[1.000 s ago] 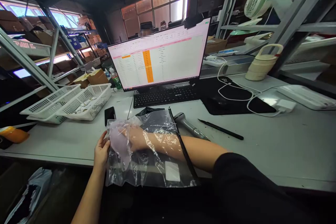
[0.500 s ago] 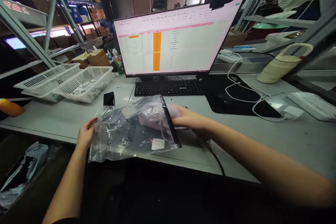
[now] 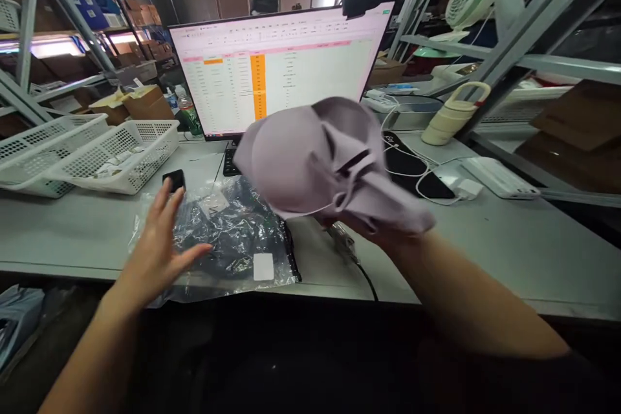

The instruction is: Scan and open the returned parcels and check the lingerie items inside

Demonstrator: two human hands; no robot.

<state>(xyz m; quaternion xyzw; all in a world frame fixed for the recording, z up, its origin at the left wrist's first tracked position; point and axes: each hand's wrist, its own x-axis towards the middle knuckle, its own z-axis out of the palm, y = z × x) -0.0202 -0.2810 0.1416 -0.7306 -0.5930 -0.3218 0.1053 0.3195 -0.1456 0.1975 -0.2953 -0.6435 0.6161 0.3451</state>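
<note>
A mauve bra [image 3: 291, 155] with moulded cups and straps hangs in the air above the desk, a little blurred by motion. My right hand [image 3: 395, 239] grips it from below and behind; most of its fingers are hidden by the fabric. Flat on the desk lies a clear zip bag [image 3: 228, 233] with a dark slider edge on its right side and a white label [image 3: 263, 266]. Over the bag's left part, my left hand [image 3: 162, 242] is open, with thumb and fingers spread and nothing in it.
A monitor [image 3: 310, 71] stands behind, with a keyboard [image 3: 230, 162] mostly hidden by the bra. White baskets [image 3: 140, 162] and a black phone [image 3: 174, 180] are at the left. A cream bottle [image 3: 444, 123], white cables and a white power strip [image 3: 502, 178] lie right, near metal shelving.
My right hand has drawn the bra out of the bag and lifted it up. My left hand has let go of the bag's edge and spread open; the view has shifted rightward.
</note>
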